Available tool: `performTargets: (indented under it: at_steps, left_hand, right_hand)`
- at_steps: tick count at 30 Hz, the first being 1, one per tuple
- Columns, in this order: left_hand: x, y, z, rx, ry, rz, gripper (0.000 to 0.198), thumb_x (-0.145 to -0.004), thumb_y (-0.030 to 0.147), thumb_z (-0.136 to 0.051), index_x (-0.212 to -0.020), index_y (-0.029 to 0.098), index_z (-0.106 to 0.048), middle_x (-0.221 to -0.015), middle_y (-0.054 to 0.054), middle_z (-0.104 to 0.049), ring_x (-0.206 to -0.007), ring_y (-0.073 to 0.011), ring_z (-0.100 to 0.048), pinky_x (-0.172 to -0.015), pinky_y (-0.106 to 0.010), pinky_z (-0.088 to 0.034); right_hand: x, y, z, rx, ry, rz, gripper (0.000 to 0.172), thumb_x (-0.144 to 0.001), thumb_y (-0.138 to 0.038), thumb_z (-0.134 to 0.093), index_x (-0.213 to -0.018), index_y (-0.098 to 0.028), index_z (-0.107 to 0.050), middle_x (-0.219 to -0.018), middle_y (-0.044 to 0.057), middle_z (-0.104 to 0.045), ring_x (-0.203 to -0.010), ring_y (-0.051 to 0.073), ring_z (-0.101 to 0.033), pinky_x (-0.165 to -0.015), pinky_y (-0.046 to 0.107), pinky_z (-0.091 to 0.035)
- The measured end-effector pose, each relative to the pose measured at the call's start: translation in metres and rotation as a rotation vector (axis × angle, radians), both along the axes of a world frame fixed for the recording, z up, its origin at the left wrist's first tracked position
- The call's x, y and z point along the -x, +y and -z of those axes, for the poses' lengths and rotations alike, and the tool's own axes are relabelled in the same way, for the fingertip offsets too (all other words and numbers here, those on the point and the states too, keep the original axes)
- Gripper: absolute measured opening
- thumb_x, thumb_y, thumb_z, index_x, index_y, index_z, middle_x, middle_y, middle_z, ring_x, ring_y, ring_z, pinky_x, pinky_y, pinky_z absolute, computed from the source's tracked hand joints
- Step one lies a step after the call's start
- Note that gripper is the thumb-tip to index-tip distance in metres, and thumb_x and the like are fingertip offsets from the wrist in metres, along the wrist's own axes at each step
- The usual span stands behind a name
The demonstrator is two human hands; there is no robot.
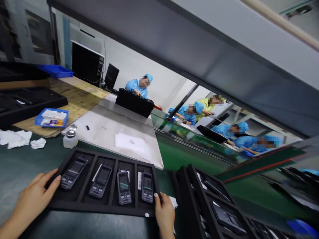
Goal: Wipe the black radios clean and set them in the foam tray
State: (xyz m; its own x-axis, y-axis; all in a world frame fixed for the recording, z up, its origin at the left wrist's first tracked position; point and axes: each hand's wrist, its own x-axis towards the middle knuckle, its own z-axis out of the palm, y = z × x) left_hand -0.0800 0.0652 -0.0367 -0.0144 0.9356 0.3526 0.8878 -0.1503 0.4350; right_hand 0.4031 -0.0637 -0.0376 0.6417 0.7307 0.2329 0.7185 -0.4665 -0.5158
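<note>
A black foam tray [102, 206] lies before me on the dark green tabletop, split into several compartments. Each compartment holds a handset with a keypad and stubby antenna: one at far left [74, 173], one beside it [100, 181], a third [124, 187] and one at far right [147, 186]. White labels lie next to some handsets. My left hand [37, 192] grips the tray's left edge between thumb and fingers. Around the right edge, my right hand [164, 210] is closed, thumb on top near the rightmost handset.
Stacked foam trays [211, 199] with more handsets stand close on the right. Behind my tray are a pump bottle [70, 138], white paper [132, 143], crumpled tissues [15, 138] and a small blue bin [51, 118]. A shelf [199, 49] hangs overhead; several co-workers sit beyond.
</note>
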Motion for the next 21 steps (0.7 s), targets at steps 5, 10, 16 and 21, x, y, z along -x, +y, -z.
performTargets:
  at_steps: [5, 10, 16, 21]
  left_hand:
    - [-0.018, 0.008, -0.023, 0.169, -0.002, -0.016, 0.051, -0.096, 0.05, -0.039, -0.124, 0.016, -0.064, -0.108, -0.009, -0.068, -0.093, -0.0258, -0.069, -0.08, -0.036, -0.053]
    - [-0.035, 0.011, -0.038, 0.035, 0.143, 0.052, 0.05, -0.095, 0.05, -0.042, -0.123, 0.016, -0.066, -0.117, -0.012, -0.066, -0.108, -0.0309, -0.063, -0.084, -0.042, -0.054]
    - [-0.099, 0.057, -0.07, -0.007, 0.201, 0.338, 0.049, -0.099, 0.043, -0.04, -0.133, 0.014, -0.059, -0.124, -0.015, -0.063, -0.116, -0.0307, -0.056, -0.097, -0.044, -0.049]
    - [-0.183, 0.133, -0.091, 0.012, 0.272, 0.576, 0.038, -0.094, 0.025, -0.049, -0.128, 0.014, -0.062, -0.121, -0.014, -0.064, -0.117, -0.0297, -0.055, -0.1, -0.043, -0.047]
  right_hand:
    - [-0.018, 0.004, 0.016, 0.12, 0.007, 0.036, 0.063, -0.082, -0.06, -0.035, -0.103, -0.013, -0.071, -0.108, 0.021, -0.07, -0.097, 0.038, -0.067, -0.079, 0.045, -0.051]
    - [-0.022, 0.005, 0.021, 0.197, -0.007, 0.043, 0.066, -0.083, -0.062, -0.032, -0.106, -0.014, -0.071, -0.111, 0.022, -0.069, -0.101, 0.04, -0.067, -0.081, 0.049, -0.052]
    - [-0.002, 0.004, 0.01, 0.167, -0.082, 0.073, 0.062, -0.09, -0.053, -0.031, -0.113, -0.011, -0.07, -0.114, 0.022, -0.068, -0.101, 0.037, -0.068, -0.08, 0.046, -0.053]
    - [0.0, 0.005, 0.017, 0.099, -0.158, 0.114, 0.049, -0.094, -0.043, -0.037, -0.114, -0.015, -0.071, -0.114, 0.017, -0.07, -0.103, 0.033, -0.068, -0.079, 0.04, -0.055]
